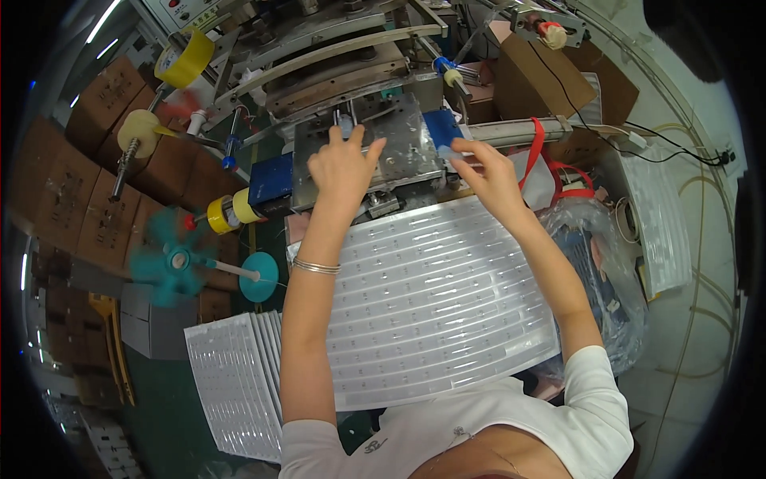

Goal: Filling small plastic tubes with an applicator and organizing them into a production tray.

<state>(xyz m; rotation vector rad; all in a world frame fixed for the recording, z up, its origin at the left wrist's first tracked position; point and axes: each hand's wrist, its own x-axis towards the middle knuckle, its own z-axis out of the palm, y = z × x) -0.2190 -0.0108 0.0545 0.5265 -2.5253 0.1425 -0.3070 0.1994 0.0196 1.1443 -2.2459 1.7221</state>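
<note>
My left hand (345, 164) reaches over the flat metal plate (399, 144) of a press. Its fingers are stretched out, and two fingertips touch a small pale translucent piece (346, 126) by a slot in the plate. To the right, my right hand (488, 177) is closed in a pinch beside the blue pad (440, 128). Between its thumb and fingers is a small translucent piece (449, 152), whose exact kind I cannot make out. Below both hands lies a large ribbed clear plastic tray (431, 287) with rows of small pieces.
A stack of similar trays (231, 383) leans at lower left. Near it a teal fan (179, 259) spins. Yellow tape rolls (187, 60) hang on the machine's left. Cardboard boxes (104, 215) line the left side. A plastic-bagged bin (594, 271) and red straps (535, 152) are at right.
</note>
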